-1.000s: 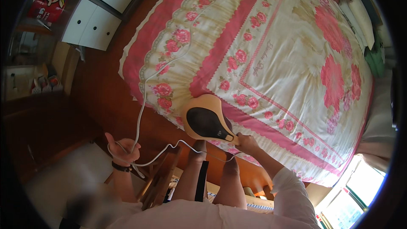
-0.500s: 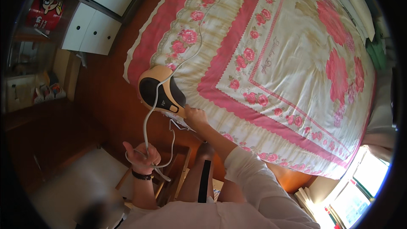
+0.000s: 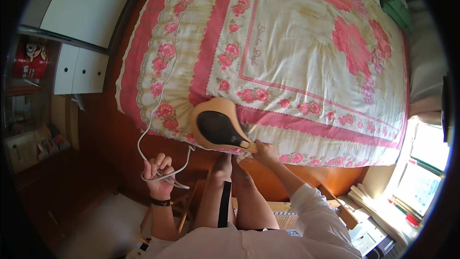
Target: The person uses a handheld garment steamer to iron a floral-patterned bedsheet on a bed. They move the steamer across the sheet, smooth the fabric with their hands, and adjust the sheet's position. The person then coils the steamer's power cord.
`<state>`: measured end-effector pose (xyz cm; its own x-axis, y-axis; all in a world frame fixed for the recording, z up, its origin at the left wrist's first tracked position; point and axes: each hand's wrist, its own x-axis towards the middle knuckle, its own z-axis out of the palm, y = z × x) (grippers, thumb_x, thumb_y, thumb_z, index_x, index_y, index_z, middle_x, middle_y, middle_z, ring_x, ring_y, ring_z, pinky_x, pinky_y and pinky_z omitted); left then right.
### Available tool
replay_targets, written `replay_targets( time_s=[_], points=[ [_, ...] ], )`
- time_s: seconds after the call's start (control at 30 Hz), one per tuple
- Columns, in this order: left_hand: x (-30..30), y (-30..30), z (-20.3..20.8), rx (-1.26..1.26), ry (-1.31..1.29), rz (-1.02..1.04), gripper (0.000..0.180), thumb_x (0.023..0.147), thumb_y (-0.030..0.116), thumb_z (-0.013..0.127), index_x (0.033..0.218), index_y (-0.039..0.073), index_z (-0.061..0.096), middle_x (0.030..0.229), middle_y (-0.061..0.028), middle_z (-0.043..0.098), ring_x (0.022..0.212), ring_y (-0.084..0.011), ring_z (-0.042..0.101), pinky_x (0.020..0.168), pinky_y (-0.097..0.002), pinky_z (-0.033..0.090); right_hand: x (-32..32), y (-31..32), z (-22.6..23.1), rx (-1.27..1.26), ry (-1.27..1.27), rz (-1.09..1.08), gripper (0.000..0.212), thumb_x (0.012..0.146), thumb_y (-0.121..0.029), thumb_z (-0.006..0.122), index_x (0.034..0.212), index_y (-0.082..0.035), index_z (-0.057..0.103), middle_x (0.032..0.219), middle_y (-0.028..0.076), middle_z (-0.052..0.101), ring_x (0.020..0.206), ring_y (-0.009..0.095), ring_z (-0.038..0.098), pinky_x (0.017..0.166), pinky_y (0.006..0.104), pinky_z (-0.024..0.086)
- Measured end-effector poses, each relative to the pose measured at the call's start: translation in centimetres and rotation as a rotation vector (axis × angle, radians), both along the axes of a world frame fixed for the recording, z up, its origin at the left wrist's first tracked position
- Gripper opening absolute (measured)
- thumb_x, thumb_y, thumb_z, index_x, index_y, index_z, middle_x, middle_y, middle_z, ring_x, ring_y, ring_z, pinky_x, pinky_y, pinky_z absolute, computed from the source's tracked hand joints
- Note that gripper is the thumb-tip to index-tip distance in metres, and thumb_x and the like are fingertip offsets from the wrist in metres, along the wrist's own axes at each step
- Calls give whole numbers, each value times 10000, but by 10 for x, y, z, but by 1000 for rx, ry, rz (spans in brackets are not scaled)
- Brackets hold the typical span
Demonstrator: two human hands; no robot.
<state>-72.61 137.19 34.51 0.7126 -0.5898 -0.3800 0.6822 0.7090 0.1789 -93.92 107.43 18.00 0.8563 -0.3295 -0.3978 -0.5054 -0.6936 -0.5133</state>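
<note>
My right hand (image 3: 264, 151) grips the handle of a gold and black handheld mattress vacuum (image 3: 218, 127). Its rounded body rests on, or hovers just above, the near left part of a bed with a pink and cream floral bedspread (image 3: 297, 57); any gap is hard to make out. A white power cord (image 3: 143, 136) loops through the curled fingers of my left hand (image 3: 159, 177), which is to the left of my knees, off the bed's edge. From there the cord runs up across the bedspread's left side.
At the left stand white cabinets (image 3: 76, 72) and a shelf holding a red tin (image 3: 29, 61). Brown wooden floor (image 3: 98, 124) lies between them and the bed. A wooden chair frame (image 3: 184, 211) is beside my legs. A bright window (image 3: 426, 163) is at the right.
The vacuum has moved right along the bed's near edge and turned, its cord no longer crossing its top. My left hand's fingers have curled more around the cord. The view has shifted.
</note>
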Motion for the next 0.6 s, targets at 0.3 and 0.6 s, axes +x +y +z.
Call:
replay_targets(
  time_s=[0.3, 0.6],
  points=[
    [-5, -23, 12, -216, -43, -130, 528, 994, 365, 507, 560, 80, 410, 874, -16, 444, 836, -138, 491, 805, -331, 472, -147, -30, 33, -137, 164, -449, 304, 653, -212, 714, 889, -69, 588, 750, 183, 665, 734, 389, 652, 672, 479, 524],
    [44, -2, 36, -346, -213, -312, 536, 961, 337, 577, 534, 55, 418, 690, -99, 569, 388, -81, 474, 340, -206, 339, -119, -14, 37, -82, 75, -605, 269, 639, -140, 697, 850, -30, 572, 717, 229, 631, 710, 428, 631, 615, 473, 507]
  ],
)
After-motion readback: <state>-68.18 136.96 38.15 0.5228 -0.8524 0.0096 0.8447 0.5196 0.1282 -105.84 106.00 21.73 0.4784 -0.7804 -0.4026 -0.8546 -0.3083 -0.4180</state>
